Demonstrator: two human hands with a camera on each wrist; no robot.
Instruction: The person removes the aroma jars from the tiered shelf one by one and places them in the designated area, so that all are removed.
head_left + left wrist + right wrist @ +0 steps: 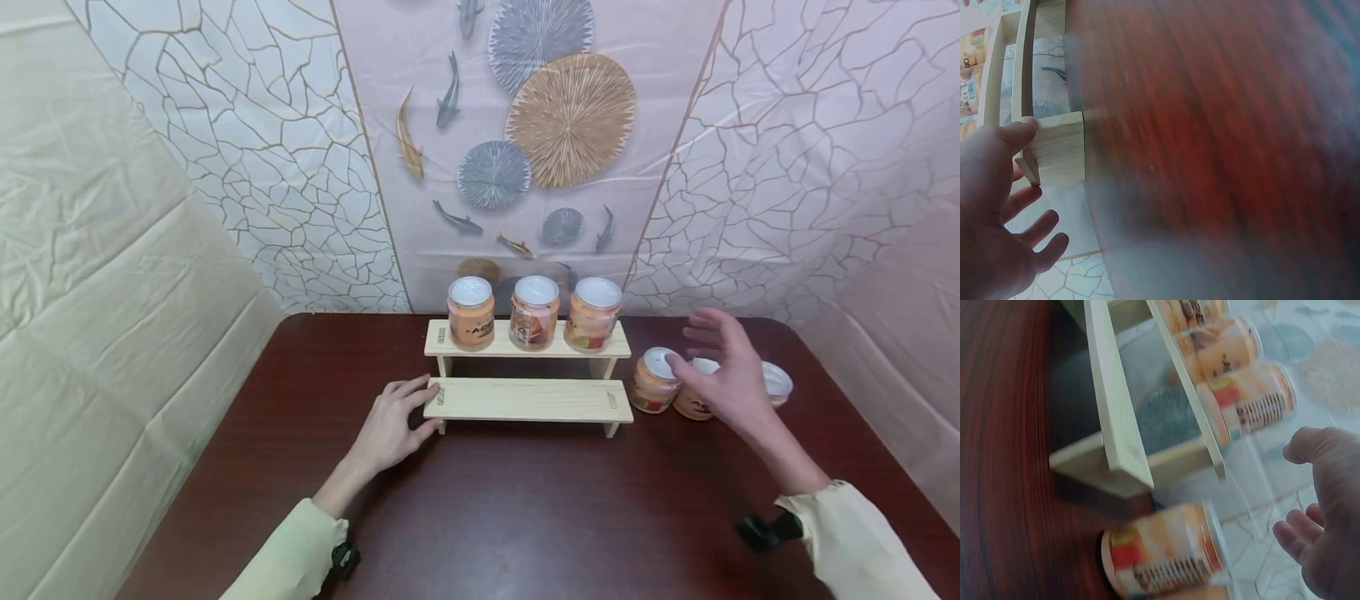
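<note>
A small two-tier wooden shelf [525, 400] stands on the dark table. At its left end, my left hand [392, 422] pinches the lower board; the left wrist view shows the thumb [1021, 132] on the board's front edge. Three orange-labelled fruit cans with silver lids, a left one [471, 315], a middle one [534, 315] and a right one [591, 317], stand in a row on the upper board. My right hand [723, 375], fingers spread and holding nothing, is over the cans right of the shelf. The nearest can [654, 383] shows fully; the hand partly hides another can [693, 407].
A third can [777, 382] stands at the far right, partly behind the right hand. Patterned cloth [300, 167] hangs behind the table's back edge, with plain cloth [97, 292] along the left side. The dark tabletop [517, 517] stretches in front of the shelf.
</note>
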